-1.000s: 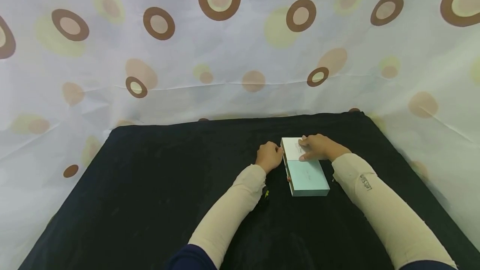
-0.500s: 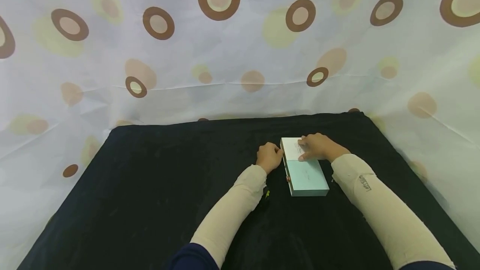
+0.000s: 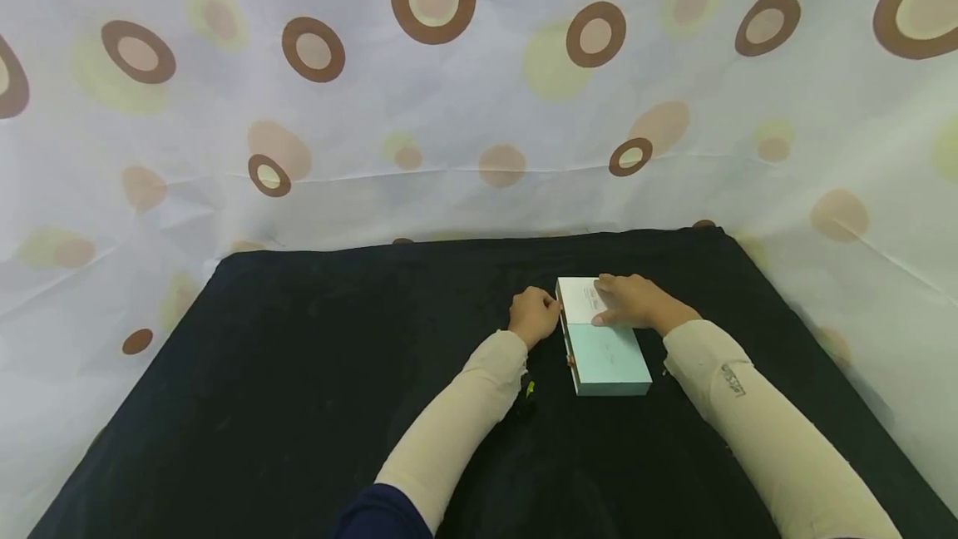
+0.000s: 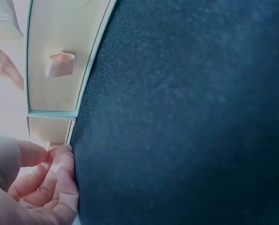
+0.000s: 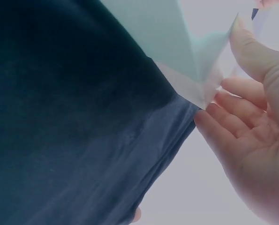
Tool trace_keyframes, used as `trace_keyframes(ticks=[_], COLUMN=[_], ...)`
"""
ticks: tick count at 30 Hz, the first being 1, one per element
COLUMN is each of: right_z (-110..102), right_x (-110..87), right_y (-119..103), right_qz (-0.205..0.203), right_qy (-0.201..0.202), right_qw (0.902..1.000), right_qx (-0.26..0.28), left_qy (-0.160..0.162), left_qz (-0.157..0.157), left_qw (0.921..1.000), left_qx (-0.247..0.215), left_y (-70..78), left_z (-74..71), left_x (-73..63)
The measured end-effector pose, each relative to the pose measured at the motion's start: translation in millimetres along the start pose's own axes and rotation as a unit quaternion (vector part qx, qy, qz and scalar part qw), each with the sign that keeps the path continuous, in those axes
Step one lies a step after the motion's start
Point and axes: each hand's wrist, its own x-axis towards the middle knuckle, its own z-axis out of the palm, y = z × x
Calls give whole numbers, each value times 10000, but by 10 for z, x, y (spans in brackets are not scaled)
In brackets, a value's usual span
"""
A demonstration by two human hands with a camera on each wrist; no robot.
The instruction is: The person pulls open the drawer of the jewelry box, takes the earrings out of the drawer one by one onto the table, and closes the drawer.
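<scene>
A flat box (image 3: pixel 609 353) with a white end and a mint-green end lies on the black cloth, right of centre. In the left wrist view its side shows two drawer fronts, the longer one bearing a pale pink ribbon loop (image 4: pixel 60 64). My left hand (image 3: pixel 533 316) is at the box's left side by the white end; its thumb and fingers pinch a small ribbon tab (image 4: pixel 51 146) on the shorter drawer front. My right hand (image 3: pixel 639 304) holds the box from the right, thumb on the top face and fingers along the side and far edge.
Black cloth (image 3: pixel 337 381) covers the table. A white curtain (image 3: pixel 449 106) with brown and yellow circles hangs behind it. A small yellow-green thing (image 3: pixel 530 389) shows beside the left sleeve.
</scene>
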Motion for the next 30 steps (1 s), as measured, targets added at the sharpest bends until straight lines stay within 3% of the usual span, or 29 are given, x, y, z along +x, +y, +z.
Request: trace_keyframes(ticks=[13, 30], right_z=[23, -11], right_x=[-44, -11], right_y=[9, 17], right_qz=[-30, -28], right_qy=[7, -168], right_qw=[9992, 9998], right_qx=[403, 108], left_qy=[-144, -170], left_qz=[3, -84], left_qw=[9997, 9992], left_qx=[-207, -356], left_y=[-43, -80], left_z=[-5, -16], left_x=[32, 69])
